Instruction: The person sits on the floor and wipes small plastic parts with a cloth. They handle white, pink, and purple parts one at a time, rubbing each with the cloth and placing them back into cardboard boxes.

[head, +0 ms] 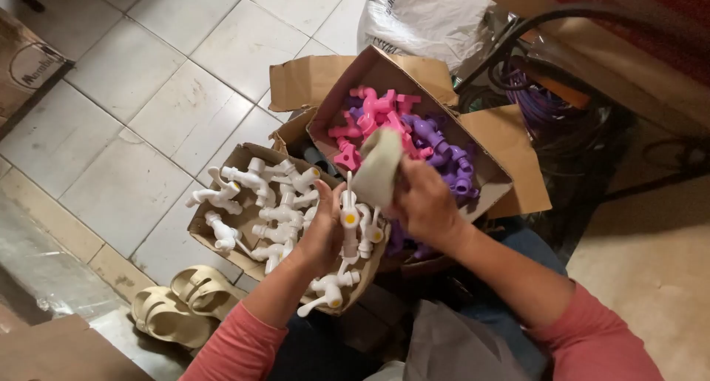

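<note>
Left hand [323, 233]: closed around a white tap [349, 222], above the front box [214, 237].
Right hand [423, 203]: pinching a cloth [377, 175] against it.
Handling: likely light, stiff, smooth plastic; grip the body.

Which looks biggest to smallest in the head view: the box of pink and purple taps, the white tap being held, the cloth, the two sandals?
1. Box of pink and purple taps, clearly largest.
2. Pair of sandals.
3. Cloth and white tap, held by the left hand: about alike; the cloth is partly hidden by the right hand, so I won't rank them.
</note>
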